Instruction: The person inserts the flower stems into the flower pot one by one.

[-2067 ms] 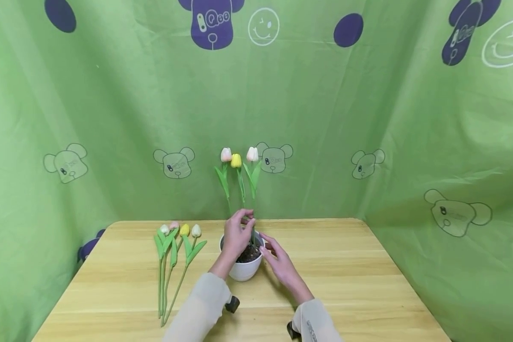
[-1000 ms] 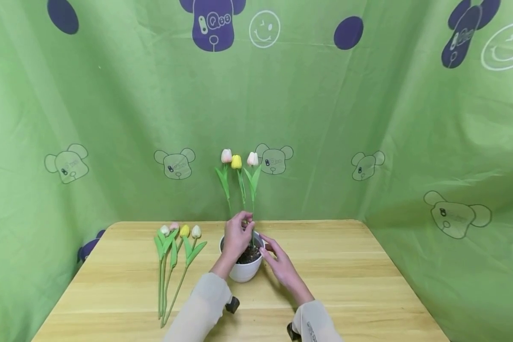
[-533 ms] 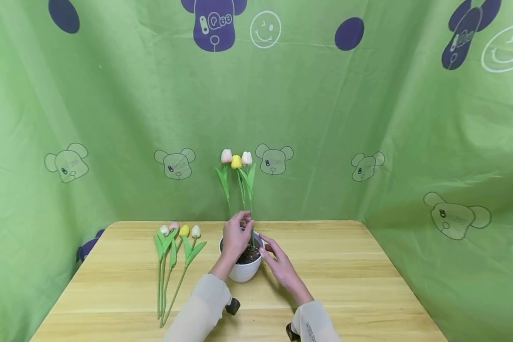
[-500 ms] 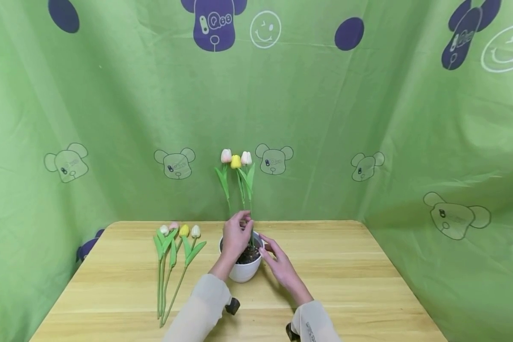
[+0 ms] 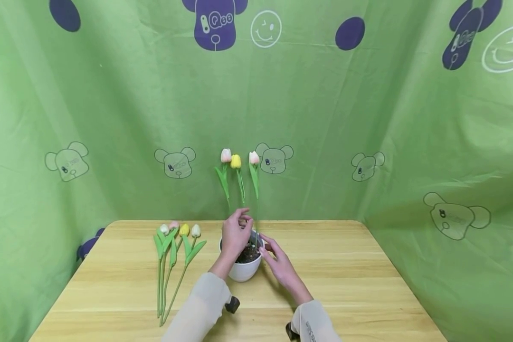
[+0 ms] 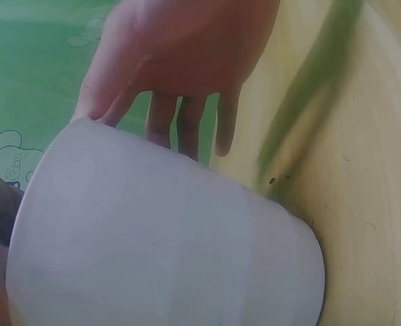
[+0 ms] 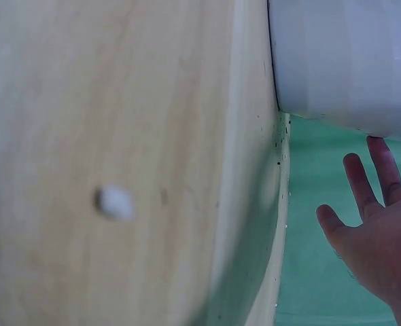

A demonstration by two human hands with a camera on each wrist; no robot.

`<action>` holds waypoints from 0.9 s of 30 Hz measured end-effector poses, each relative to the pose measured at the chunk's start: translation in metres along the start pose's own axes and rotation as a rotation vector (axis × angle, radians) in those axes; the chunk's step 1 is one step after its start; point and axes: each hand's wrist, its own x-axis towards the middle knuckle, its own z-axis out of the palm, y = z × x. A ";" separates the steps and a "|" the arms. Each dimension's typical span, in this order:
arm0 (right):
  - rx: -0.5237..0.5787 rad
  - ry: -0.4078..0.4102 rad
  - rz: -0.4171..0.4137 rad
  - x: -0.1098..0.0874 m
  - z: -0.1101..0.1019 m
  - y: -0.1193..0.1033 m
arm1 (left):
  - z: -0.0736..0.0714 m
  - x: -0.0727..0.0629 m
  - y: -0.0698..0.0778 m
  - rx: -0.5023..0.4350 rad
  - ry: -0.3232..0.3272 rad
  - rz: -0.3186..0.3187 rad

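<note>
Runs white on the pot (image 5: 243,273), pink-white and yellow on the tulips (image 5: 236,162), streaky tan on the surface (image 5: 346,285), purple-printed green on the backdrop (image 5: 308,104).

Behind the left fingers (image 5: 241,212), a pale beige-grey sleeve (image 5: 198,308) is showing, and a boxy black wrist camera (image 5: 232,305) is protruding at its cuff (image 5: 217,285). Behind the right fingers (image 5: 271,241), a matching sleeve (image 5: 318,317) is bearing dark, unreadable lettering (image 5: 310,331), another black wrist camera (image 5: 292,332) protruding nearby.

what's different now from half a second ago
The rightmost potted tulip has swung right, and the left hand seems to have let go of its stem. The right hand stays at the white pot; the four loose tulips lie unmoved.
</note>
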 end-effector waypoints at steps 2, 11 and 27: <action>0.014 0.005 -0.009 0.000 0.001 0.000 | -0.001 0.000 0.000 -0.012 0.002 -0.001; -0.001 -0.002 0.004 0.000 0.000 -0.002 | -0.007 0.001 0.007 -0.038 -0.016 -0.001; -0.054 -0.007 0.022 0.000 -0.001 -0.004 | -0.100 -0.015 0.010 -0.118 0.037 -0.003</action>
